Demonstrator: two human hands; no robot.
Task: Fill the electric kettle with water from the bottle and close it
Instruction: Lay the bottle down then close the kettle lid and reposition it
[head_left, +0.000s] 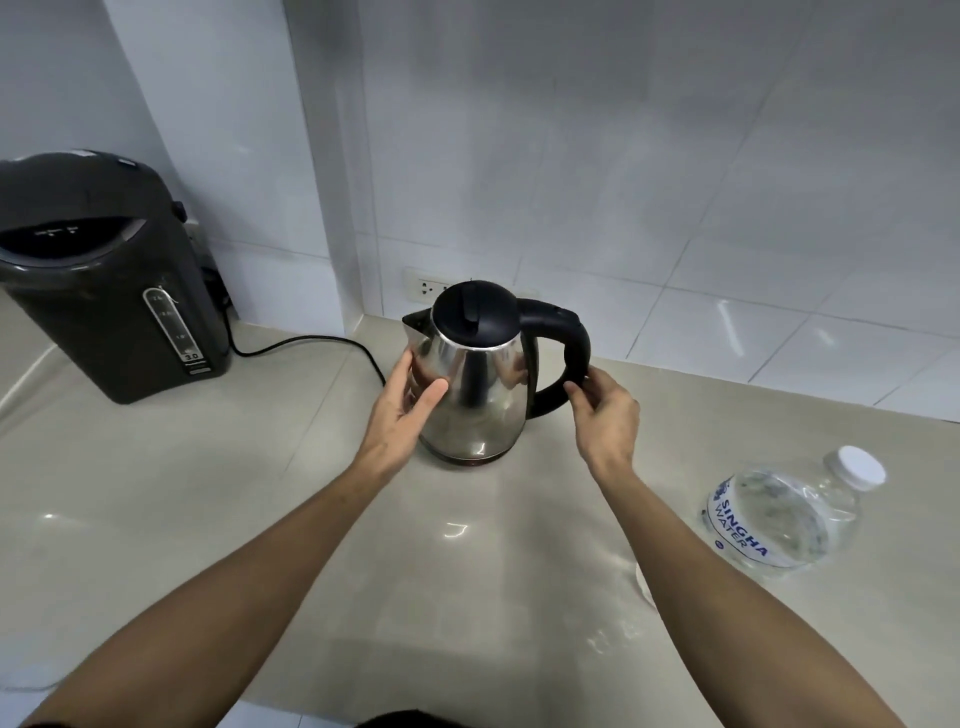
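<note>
A stainless steel electric kettle (475, 395) with a black lid and black handle stands upright on the counter, its lid down. My left hand (402, 410) rests flat against the kettle's left side below the spout, fingers spread. My right hand (605, 410) touches the lower part of the black handle with its fingertips. A clear plastic water bottle (779, 512) with a white cap stands capped at the right, apart from both hands.
A dark grey electric water dispenser (104, 280) stands at the back left, its black cord (311, 343) running across the counter (208, 519) toward the kettle. A wall socket (431, 287) sits behind the kettle on the tiled wall. A small white item lies beside my right forearm.
</note>
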